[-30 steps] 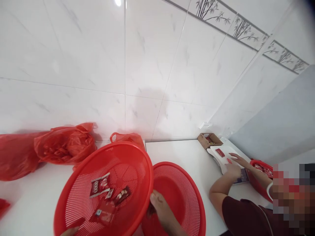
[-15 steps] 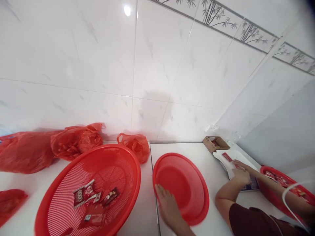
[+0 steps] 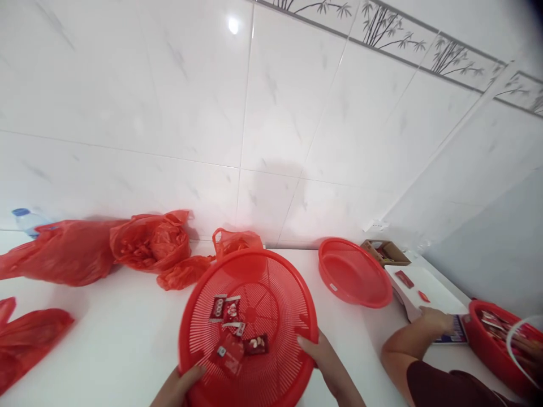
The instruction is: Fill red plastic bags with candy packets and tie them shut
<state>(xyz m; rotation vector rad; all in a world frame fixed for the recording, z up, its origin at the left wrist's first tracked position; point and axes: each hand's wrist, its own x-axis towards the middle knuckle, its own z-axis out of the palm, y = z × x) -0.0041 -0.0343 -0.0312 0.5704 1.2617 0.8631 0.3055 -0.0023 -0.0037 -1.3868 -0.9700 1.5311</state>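
Note:
A large red mesh basket point(image 3: 271, 271) sits on the white table in front of me, with several small red and brown snack packets point(image 3: 235, 333) lying in it. My left hand point(image 3: 180, 384) grips its near left rim at the bottom of the view. My right hand point(image 3: 322, 356) grips its right rim, thumb over the edge. A second, smaller red basket point(image 3: 354, 277) rests empty further right and back.
Several red plastic bags point(image 3: 148, 249) lie along the tiled wall at the left, with a water bottle point(image 3: 23, 220) behind them. At the right a co-worker's hand point(image 3: 436, 322) rests on a white scale beside a cardboard box point(image 3: 386, 251) and another red basket point(image 3: 496, 345) of packets.
The large basket has shifted right to sit in front of me, now held by both hands. The smaller basket was let go and lies further back right. The view panned left.

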